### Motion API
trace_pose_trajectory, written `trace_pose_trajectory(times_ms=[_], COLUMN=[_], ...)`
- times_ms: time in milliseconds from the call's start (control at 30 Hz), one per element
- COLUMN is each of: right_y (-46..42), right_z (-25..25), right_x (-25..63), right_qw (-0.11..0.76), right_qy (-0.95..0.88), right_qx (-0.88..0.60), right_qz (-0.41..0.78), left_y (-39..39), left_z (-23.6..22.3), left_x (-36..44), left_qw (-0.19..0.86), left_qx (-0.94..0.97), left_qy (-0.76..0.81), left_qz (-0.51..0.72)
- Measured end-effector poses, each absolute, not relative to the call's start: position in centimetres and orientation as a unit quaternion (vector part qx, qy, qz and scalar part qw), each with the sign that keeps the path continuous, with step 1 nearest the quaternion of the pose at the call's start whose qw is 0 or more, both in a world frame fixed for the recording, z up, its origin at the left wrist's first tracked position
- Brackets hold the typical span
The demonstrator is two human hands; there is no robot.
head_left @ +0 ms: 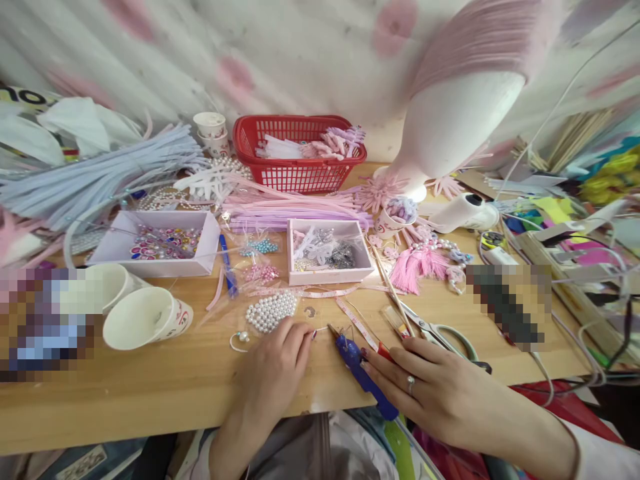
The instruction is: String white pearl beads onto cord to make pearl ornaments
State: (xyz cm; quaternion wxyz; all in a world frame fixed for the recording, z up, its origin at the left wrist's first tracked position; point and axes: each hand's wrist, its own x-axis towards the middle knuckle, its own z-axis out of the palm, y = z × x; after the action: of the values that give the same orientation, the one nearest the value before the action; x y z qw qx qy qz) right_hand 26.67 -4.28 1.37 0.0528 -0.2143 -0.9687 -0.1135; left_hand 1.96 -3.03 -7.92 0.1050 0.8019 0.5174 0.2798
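Observation:
My left hand (275,363) is over the table near the pearls, thumb and fingertips pinched on a thin white strand (321,329) that points right. My right hand (430,387) lies palm down with fingers stretched out, across a blue glue gun (367,380) and beside a red-handled tool (384,351), mostly hidden under the fingers. White pearl beads (271,311) lie in a clear bag just beyond my left hand. A small looped piece with a pearl (241,337) lies left of it. Scissors (445,333) rest beyond my right hand.
White boxes of beads (207,263) and small parts (330,275) stand behind. Paper cups (145,320) are at left, a red basket (300,175) at the back, and a mannequin head (445,127) at back right. A measuring tape (356,322), pink tassels (417,267) and cables lie around.

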Motion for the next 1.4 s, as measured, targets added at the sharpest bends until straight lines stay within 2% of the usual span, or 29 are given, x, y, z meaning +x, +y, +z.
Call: trace_pose_trajectory(times_ms=[467,800,1067,1400], right_y=[-4.4,-4.8,-4.9,-5.0], right_z=[1.7,1.6,1.6,1.1], right_x=[27.1,25.8,25.8,25.7], right_qw=[0.057,0.066,0.071,0.049], right_qy=[-0.963,-0.966,-0.965,-0.963], right_qx=[-0.234,-0.220,-0.226,-0.240], right_qz=[-0.121,-0.116,-0.113,-0.116], left_y=[-3.0,-3.1,-3.1,-2.9], left_z=[-7.6,-8.2,-8.1,-8.0], left_x=[2.0,1.9,1.9,1.7], left_qw=[0.088,0.124,0.115,0.097], left_qx=[0.803,0.803,0.803,0.808], left_qy=[0.523,0.527,0.527,0.517], left_qz=[0.270,0.248,0.253,0.264])
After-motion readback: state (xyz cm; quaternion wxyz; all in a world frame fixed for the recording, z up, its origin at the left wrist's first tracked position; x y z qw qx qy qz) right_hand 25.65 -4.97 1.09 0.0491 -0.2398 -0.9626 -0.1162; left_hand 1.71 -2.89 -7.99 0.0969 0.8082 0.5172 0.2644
